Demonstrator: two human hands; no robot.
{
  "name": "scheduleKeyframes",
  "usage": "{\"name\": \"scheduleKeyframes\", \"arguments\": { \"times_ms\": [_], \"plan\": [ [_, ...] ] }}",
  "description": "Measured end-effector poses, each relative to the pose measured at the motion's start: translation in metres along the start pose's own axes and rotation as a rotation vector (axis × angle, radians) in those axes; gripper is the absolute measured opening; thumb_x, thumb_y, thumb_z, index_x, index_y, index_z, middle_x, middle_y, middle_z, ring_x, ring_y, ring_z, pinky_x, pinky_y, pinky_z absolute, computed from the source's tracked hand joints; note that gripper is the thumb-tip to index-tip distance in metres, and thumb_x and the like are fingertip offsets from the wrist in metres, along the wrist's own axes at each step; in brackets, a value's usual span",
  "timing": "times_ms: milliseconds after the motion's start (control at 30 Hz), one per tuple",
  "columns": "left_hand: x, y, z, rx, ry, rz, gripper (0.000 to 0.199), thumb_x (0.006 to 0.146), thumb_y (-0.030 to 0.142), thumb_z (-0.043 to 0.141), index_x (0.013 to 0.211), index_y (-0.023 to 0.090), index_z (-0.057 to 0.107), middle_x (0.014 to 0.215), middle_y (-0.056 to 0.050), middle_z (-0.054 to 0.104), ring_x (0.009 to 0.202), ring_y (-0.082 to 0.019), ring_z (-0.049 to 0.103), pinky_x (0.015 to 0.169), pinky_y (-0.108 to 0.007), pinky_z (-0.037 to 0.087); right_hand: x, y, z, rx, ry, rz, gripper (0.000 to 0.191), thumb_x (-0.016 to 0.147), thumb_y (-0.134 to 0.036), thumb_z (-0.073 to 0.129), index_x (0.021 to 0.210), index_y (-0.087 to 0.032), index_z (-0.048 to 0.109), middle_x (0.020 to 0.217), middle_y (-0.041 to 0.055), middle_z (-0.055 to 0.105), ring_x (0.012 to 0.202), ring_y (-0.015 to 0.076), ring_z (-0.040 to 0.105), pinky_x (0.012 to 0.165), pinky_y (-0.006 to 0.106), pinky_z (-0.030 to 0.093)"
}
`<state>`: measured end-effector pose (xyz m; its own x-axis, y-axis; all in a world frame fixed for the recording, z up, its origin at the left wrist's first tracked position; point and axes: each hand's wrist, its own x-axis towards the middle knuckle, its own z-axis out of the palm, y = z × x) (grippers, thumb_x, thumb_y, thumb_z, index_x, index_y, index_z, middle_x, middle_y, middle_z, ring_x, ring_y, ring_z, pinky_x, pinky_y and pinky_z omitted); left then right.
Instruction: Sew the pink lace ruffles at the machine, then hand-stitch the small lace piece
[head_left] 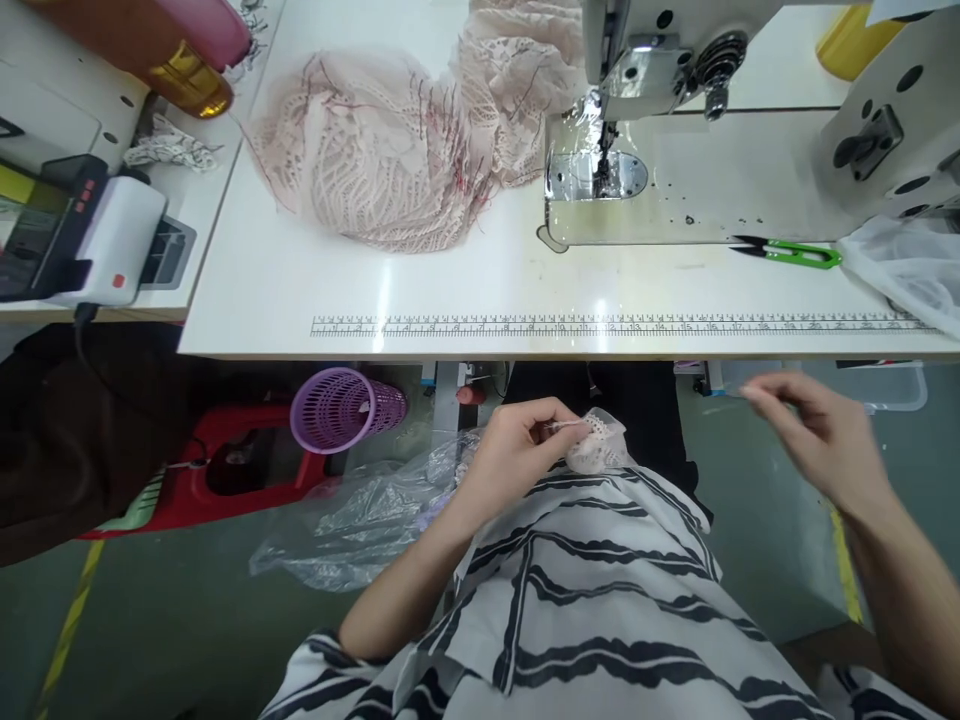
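Observation:
My left hand (534,440) is closed around the edge of a small piece of pale pink lace (601,442), pinched between thumb and fingers above my lap. My right hand (817,430) is held out to the right, apart from the lace and just below the table edge. Its thumb and forefinger come together at the tips; whatever they may pinch is too small to make out. On the table, a heap of pale pink lace (375,160) with dark red thread ends lies left of the sewing machine (660,60).
Green-handled thread snips (802,254) lie beside the machine bed, near white sheer fabric (911,265). A printed ruler (600,326) runs along the table's front edge. Below stand a purple basket (330,412) and a red stool (262,430), with a clear plastic bag (352,530) nearby.

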<state>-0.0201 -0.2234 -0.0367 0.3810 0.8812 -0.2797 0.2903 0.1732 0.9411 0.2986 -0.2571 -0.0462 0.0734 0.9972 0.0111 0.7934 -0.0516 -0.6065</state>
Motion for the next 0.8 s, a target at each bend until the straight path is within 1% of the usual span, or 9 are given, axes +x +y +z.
{"name": "scheduleKeyframes", "arguments": {
  "times_ms": [100, 167, 200, 267, 333, 433, 500, 633, 800],
  "plan": [
    [0.002, 0.0, -0.002, -0.066, -0.03, 0.01, 0.018, 0.088, 0.033, 0.067, 0.079, 0.018, 0.07, 0.076, -0.001, 0.068, 0.065, -0.011, 0.057, 0.058, -0.021, 0.043, -0.02, 0.069, -0.041, -0.329, -0.261, 0.234, 0.014, 0.084, -0.043, 0.065, 0.083, -0.031, 0.07, 0.077, 0.0041, 0.072, 0.057, 0.0199, 0.064, 0.047, 0.029, 0.043],
    [0.004, 0.001, 0.001, -0.017, -0.039, 0.089, 0.015, 0.089, 0.03, 0.066, 0.082, 0.019, 0.071, 0.079, -0.001, 0.069, 0.067, -0.011, 0.058, 0.059, -0.021, 0.044, -0.036, 0.089, -0.057, -0.634, -0.253, 0.419, 0.008, 0.077, -0.036, 0.071, 0.073, -0.03, 0.072, 0.051, 0.0043, 0.061, 0.035, 0.0194, 0.049, 0.037, 0.031, 0.032],
    [0.005, 0.001, 0.003, 0.026, -0.047, 0.152, 0.013, 0.09, 0.028, 0.065, 0.083, 0.019, 0.071, 0.081, -0.002, 0.069, 0.068, -0.011, 0.058, 0.059, -0.022, 0.044, -0.042, 0.086, -0.059, -0.644, -0.268, 0.463, 0.006, 0.072, -0.034, 0.076, 0.07, -0.029, 0.072, 0.049, 0.0045, 0.061, 0.034, 0.0196, 0.048, 0.037, 0.031, 0.033],
    [0.005, 0.002, 0.008, 0.126, -0.079, 0.311, 0.012, 0.092, 0.024, 0.061, 0.089, 0.018, 0.072, 0.084, -0.003, 0.068, 0.072, -0.012, 0.06, 0.062, -0.022, 0.046, -0.049, 0.055, -0.05, -0.404, -0.183, 0.291, 0.012, 0.08, -0.043, 0.069, 0.087, -0.033, 0.073, 0.077, 0.0054, 0.073, 0.053, 0.0207, 0.062, 0.046, 0.032, 0.042],
    [0.006, 0.002, 0.014, 0.255, -0.105, 0.507, 0.013, 0.094, 0.018, 0.057, 0.097, 0.018, 0.07, 0.086, -0.004, 0.069, 0.077, -0.013, 0.062, 0.067, -0.024, 0.049, -0.044, 0.004, -0.026, -0.082, -0.06, 0.211, 0.019, 0.087, -0.048, 0.062, 0.093, -0.033, 0.072, 0.098, 0.0041, 0.074, 0.081, 0.0217, 0.068, 0.053, 0.028, 0.047],
    [0.005, -0.001, 0.02, 0.465, -0.024, 0.795, 0.015, 0.093, 0.009, 0.054, 0.101, 0.017, 0.064, 0.087, -0.004, 0.069, 0.077, -0.014, 0.061, 0.069, -0.025, 0.049, -0.021, -0.066, 0.015, 0.294, -0.122, 0.037, 0.016, 0.09, -0.039, 0.061, 0.09, -0.028, 0.072, 0.087, 0.0008, 0.072, 0.077, 0.0156, 0.065, 0.065, 0.026, 0.05],
    [0.003, -0.003, 0.021, 0.541, 0.078, 0.889, 0.014, 0.09, 0.006, 0.054, 0.098, 0.018, 0.059, 0.08, -0.002, 0.067, 0.07, -0.012, 0.058, 0.064, -0.024, 0.047, -0.009, -0.092, 0.035, 0.45, -0.205, -0.014, 0.013, 0.088, -0.035, 0.063, 0.089, -0.025, 0.072, 0.072, -0.0011, 0.066, 0.065, 0.0126, 0.058, 0.06, 0.025, 0.047],
    [-0.001, -0.007, 0.021, 0.543, 0.2, 0.863, 0.014, 0.088, 0.005, 0.053, 0.085, 0.019, 0.051, 0.07, 0.001, 0.062, 0.062, -0.011, 0.054, 0.058, -0.023, 0.043, -0.006, -0.101, 0.054, 0.661, -0.309, -0.105, 0.005, 0.085, -0.027, 0.067, 0.086, -0.022, 0.069, 0.072, -0.0016, 0.064, 0.06, 0.0098, 0.052, 0.055, 0.023, 0.045],
    [-0.003, -0.008, 0.019, 0.471, 0.187, 0.723, 0.013, 0.089, 0.009, 0.053, 0.083, 0.02, 0.051, 0.072, 0.001, 0.063, 0.064, -0.011, 0.058, 0.061, -0.022, 0.045, -0.013, -0.1, 0.06, 0.665, -0.208, -0.238, 0.008, 0.086, -0.018, 0.066, 0.092, -0.024, 0.069, 0.08, -0.0012, 0.067, 0.063, 0.0088, 0.053, 0.057, 0.023, 0.046]
  ]
}}
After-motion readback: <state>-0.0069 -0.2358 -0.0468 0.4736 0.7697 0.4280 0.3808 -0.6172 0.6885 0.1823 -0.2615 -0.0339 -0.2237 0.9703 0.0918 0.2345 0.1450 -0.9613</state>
